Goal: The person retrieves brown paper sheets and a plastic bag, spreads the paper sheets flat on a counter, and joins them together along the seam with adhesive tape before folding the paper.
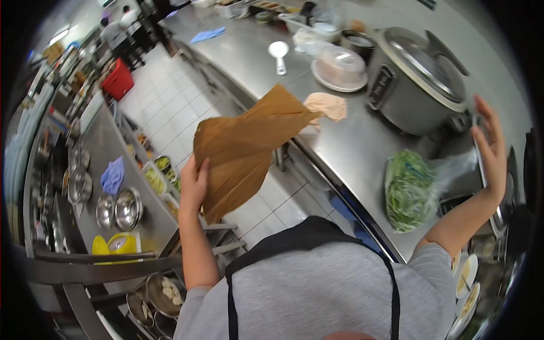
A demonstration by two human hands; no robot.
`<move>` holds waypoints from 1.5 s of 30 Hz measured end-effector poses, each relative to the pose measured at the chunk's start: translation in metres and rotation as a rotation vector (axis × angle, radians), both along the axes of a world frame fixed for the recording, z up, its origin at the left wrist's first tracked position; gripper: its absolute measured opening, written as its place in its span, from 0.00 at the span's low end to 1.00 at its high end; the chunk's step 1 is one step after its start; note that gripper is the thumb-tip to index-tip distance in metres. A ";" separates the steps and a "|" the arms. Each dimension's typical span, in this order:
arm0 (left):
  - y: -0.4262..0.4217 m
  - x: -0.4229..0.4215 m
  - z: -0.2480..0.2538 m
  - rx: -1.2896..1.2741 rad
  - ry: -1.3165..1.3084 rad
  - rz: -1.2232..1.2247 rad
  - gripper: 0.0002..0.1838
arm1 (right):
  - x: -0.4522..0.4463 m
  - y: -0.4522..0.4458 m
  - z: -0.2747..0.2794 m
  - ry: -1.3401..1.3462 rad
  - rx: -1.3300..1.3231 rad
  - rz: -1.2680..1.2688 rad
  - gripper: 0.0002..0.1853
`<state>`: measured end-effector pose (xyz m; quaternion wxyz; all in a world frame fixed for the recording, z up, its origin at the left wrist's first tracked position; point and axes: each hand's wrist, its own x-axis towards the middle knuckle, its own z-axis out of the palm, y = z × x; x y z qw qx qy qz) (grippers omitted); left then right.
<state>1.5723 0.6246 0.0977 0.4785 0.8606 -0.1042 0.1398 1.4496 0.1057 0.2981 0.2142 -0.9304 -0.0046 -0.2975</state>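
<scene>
My left hand (194, 184) grips the edge of a large brown paper bag (249, 144), which looks flat and creased. The bag is held up over the gap between the two counters. On the other side my right hand (492, 150) is raised, fingers stretched and apart, with nothing seen in it. It is close to a grey rice cooker (416, 79) with a metal lid. Just left of my right forearm, a clear plastic bag of green leafy vegetables (409, 190) lies on the steel counter (354, 150); its loose top reaches toward my right wrist.
A peach cloth (327, 106), a white scoop (278, 56) and a covered plate (340, 67) lie along the counter. Opposite, another counter carries metal bowls (128, 208), a purple cloth (113, 175) and a yellow scale (123, 243). People (116, 37) stand beyond a red bin (118, 79).
</scene>
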 end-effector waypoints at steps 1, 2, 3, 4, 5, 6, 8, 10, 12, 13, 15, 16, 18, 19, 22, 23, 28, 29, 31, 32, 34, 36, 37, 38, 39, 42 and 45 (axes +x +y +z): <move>0.003 0.004 0.006 -0.009 0.015 0.006 0.15 | 0.020 0.033 -0.002 0.150 0.037 0.138 0.30; 0.009 0.011 0.005 -0.001 0.028 0.039 0.15 | 0.039 0.064 -0.004 0.299 0.070 0.275 0.31; 0.015 0.020 0.005 -0.090 0.045 0.009 0.14 | 0.065 0.088 -0.012 0.353 0.109 0.365 0.33; 0.020 0.030 0.004 -0.180 0.057 -0.023 0.14 | 0.099 0.107 -0.025 0.403 0.146 0.452 0.35; 0.025 0.039 0.003 -0.176 0.056 -0.001 0.14 | 0.137 0.122 -0.046 0.341 0.122 0.528 0.36; 0.030 0.051 0.003 -0.211 0.099 -0.010 0.14 | 0.174 0.138 -0.068 0.272 0.097 0.601 0.37; 0.036 0.076 0.005 -0.245 0.130 0.003 0.14 | 0.227 0.179 -0.090 0.321 0.073 0.713 0.36; 0.040 0.102 0.009 -0.368 0.204 -0.022 0.14 | 0.271 0.213 -0.104 0.343 0.122 0.906 0.33; 0.056 0.134 0.014 -0.265 0.221 0.033 0.16 | 0.326 0.243 -0.119 0.209 0.195 1.030 0.24; 0.058 0.148 0.019 -0.247 0.242 0.035 0.16 | 0.355 0.252 -0.123 0.395 0.372 1.000 0.19; 0.069 0.170 0.031 -0.171 0.300 0.047 0.17 | 0.406 0.278 -0.131 0.431 0.555 1.035 0.12; 0.079 0.184 0.034 -0.178 0.297 0.082 0.17 | 0.435 0.292 -0.128 0.444 0.548 1.069 0.12; 0.105 0.211 0.031 0.083 0.323 0.120 0.21 | 0.486 0.325 -0.128 0.353 0.365 0.995 0.12; 0.118 0.223 0.033 0.132 0.370 0.115 0.22 | 0.504 0.346 -0.128 0.394 0.425 1.030 0.12; 0.159 0.257 0.018 0.244 0.423 0.177 0.23 | 0.566 0.397 -0.129 0.431 0.316 1.066 0.13; 0.175 0.269 0.010 0.202 0.414 0.148 0.24 | 0.582 0.413 -0.130 0.428 0.317 1.089 0.13; 0.254 0.332 -0.021 0.113 0.437 0.204 0.23 | 0.656 0.488 -0.123 0.684 0.328 1.091 0.14; 0.273 0.351 -0.030 0.110 0.377 0.237 0.23 | 0.676 0.505 -0.136 0.660 0.445 1.182 0.15; 0.305 0.387 -0.034 0.098 0.305 0.267 0.23 | 0.700 0.536 -0.131 0.651 0.443 1.160 0.16; 0.317 0.404 -0.033 0.096 0.149 0.276 0.22 | 0.713 0.550 -0.130 0.647 0.456 1.140 0.16; 0.345 0.445 -0.024 0.094 -0.018 0.270 0.21 | 0.756 0.572 -0.141 0.569 0.503 1.118 0.17; 0.370 0.485 -0.016 0.083 -0.064 0.335 0.19 | 0.781 0.586 -0.147 0.521 0.603 1.002 0.17; 0.383 0.508 -0.012 0.127 -0.099 0.337 0.16 | 0.796 0.592 -0.150 0.534 0.609 0.982 0.17; 0.397 0.530 -0.008 0.124 -0.079 0.323 0.16 | 0.814 0.597 -0.151 0.527 0.610 0.910 0.17; 0.412 0.553 -0.003 0.201 -0.008 0.305 0.15 | 0.832 0.603 -0.155 0.522 0.608 0.841 0.17; 0.464 0.631 -0.010 0.312 0.106 0.205 0.14 | 0.893 0.620 -0.166 0.415 0.708 0.850 0.16; 0.494 0.703 0.000 0.322 0.288 0.058 0.12 | 0.959 0.632 -0.171 0.391 0.702 0.866 0.17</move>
